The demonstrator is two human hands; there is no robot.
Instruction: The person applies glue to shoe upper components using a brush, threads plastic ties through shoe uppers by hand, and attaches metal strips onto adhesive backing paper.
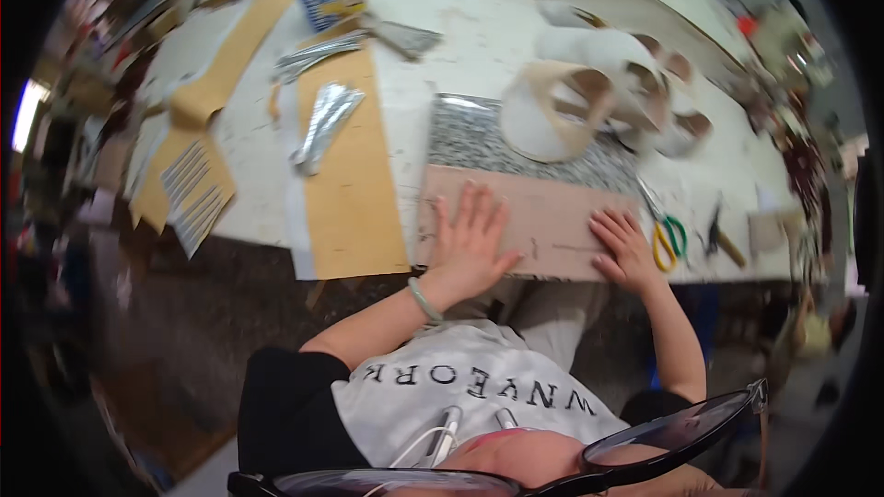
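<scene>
The head view looks down past the rim of dark-framed glasses (663, 437) at the lower edge and a grey-and-black printed shirt (460, 396) to two bare forearms reaching up the frame to a worktable (249, 147). The left hand (470, 239), with a pale green bangle (424, 298) at its wrist, lies flat at lower centre with its fingers spread wide and pressed palm-down on a pinkish-brown sheet (543, 221); it grips nothing. The right hand (624, 244), just right of centre, also rests flat on that sheet near its right end, fingers loosely open and holding nothing. The sheet lies along the near edge of the table, its upper edge lying over a speckled grey slab (470, 138). Just right of the right hand lie scissors (665, 228) with yellow and green handles, and further right a small dark tool (720, 237). To the left of the sheet a tan board (345, 175) runs up the table with a bundle of shiny metal strips (322, 124) on it. On the slab, above centre, stands a curved cream-and-tan piece (552, 110), and behind it a cluster of similar curved white shapes (645, 83). At upper left lie a long tan strip (226, 60) and grey ribbed pieces (193, 189). No container can be made out clearly in the blurred clutter at the table's far edge.
</scene>
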